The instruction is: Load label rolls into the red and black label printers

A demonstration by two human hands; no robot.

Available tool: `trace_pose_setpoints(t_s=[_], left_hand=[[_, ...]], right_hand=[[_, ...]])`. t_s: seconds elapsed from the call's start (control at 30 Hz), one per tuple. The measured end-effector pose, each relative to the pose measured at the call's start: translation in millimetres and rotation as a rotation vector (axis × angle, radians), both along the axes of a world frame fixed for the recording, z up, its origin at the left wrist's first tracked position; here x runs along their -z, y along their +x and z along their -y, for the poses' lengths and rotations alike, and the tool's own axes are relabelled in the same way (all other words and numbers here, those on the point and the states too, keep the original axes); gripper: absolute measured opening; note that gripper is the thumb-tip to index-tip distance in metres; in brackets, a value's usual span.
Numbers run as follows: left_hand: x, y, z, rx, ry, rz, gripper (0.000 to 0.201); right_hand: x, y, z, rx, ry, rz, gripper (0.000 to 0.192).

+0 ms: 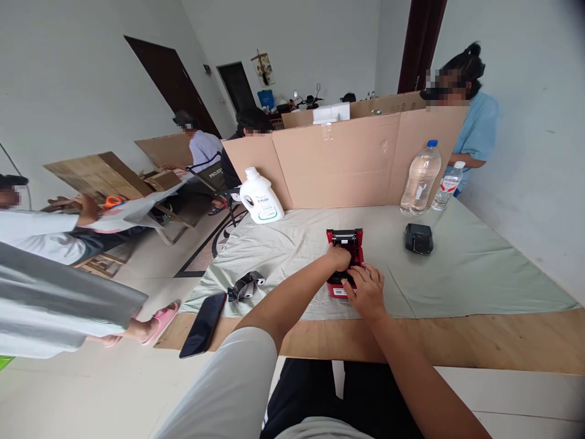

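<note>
A small red and black printer (338, 291) stands on the cloth with its lid raised towards the far side. My left hand (339, 258) reaches down into its inside; the fingers are curled, and what they hold, if anything, is hidden. My right hand (368, 289) lies on the printer's near right edge, fingers spread and thumb apart, touching the case. To the left, a crumpled black strip (247, 283) with small white rolls lies on the cloth. Off to the right sits a black, rounded device (418, 238).
A dark phone (203, 326) lies at the table's left front edge. A white jug (262, 198), a large water bottle (420, 180) and a smaller bottle (448, 188) stand before a cardboard screen (338, 167). Several people are around; one in a grey skirt (68, 299) stands close on the left.
</note>
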State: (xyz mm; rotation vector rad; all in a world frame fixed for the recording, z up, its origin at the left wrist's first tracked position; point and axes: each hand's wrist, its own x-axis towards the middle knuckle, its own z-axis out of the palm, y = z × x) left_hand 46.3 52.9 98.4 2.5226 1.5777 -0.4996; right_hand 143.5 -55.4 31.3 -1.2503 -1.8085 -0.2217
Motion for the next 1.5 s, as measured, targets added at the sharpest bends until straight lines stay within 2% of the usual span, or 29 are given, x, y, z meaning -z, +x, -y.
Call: trace_pose_setpoints(t_s=[0.2, 0.27, 0.4, 0.43, 0.5, 0.57, 0.63, 0.77, 0.93, 1.07, 1.2, 1.37, 1.5], left_hand=[[-6.0, -8.9, 0.8, 0.004, -0.01, 0.071, 0.028], [-12.4, -20.0, 2.4, 0.043, -0.017, 0.214, 0.031], [-31.7, -43.8, 7.7, 0.1, -0.028, 0.628, 0.035], [-36.4, -48.2, 9.0, 0.087, 0.0, 0.708, 0.036], [-42.6, -54.5, 10.6, 0.045, 0.16, 0.805, 0.037], [-42.2, -58.3, 10.8, 0.028, 0.361, 0.805, 0.037], [-35.7, -60.5, 10.9, 0.04, 0.425, 0.749, 0.041], [-18.5, -62.2, 18.9, 0.05, 0.397, 0.685, 0.044], [-9.6, -64.9, 47.6, 0.062, 0.449, 0.668, 0.044], [1.4, -69.2, 71.5, 0.107, 0.407, 0.662, 0.044], [12.0, -72.0, 85.3, 0.145, 0.363, 0.651, 0.045], [8.8, -74.0, 86.1, 0.159, 0.338, 0.593, 0.05], [3.9, -71.8, 83.6, 0.195, 0.324, 0.505, 0.056]], right_hand=[[-4.5, 0.9, -1.1, -0.03, -0.01, 0.035, 0.021], [-4.9, 1.4, -0.3, -0.035, -0.022, 0.053, 0.021], [-4.5, 1.9, 0.2, -0.044, -0.007, 0.07, 0.022], [-4.3, 1.8, 0.4, -0.04, 0.001, 0.069, 0.022], [-4.1, 1.4, 0.9, -0.03, 0.01, 0.071, 0.022], [-4.3, 1.0, 1.7, -0.017, 0.013, 0.08, 0.023], [-4.9, 0.9, 2.8, -0.003, 0.009, 0.096, 0.023], [-6.7, 1.4, 5.0, 0.003, -0.023, 0.134, 0.026], [-8.2, 1.8, 8.4, -0.002, -0.047, 0.162, 0.031], [-8.2, 2.3, 11.0, 0.001, -0.073, 0.19, 0.034], [-6.8, 2.9, 8.7, 0.008, -0.047, 0.204, 0.031], [-2.8, 2.6, 0.7, -0.075, -0.036, 0.237, 0.03], [-4.2, 2.4, -3.6, -0.072, -0.057, 0.248, 0.04]])
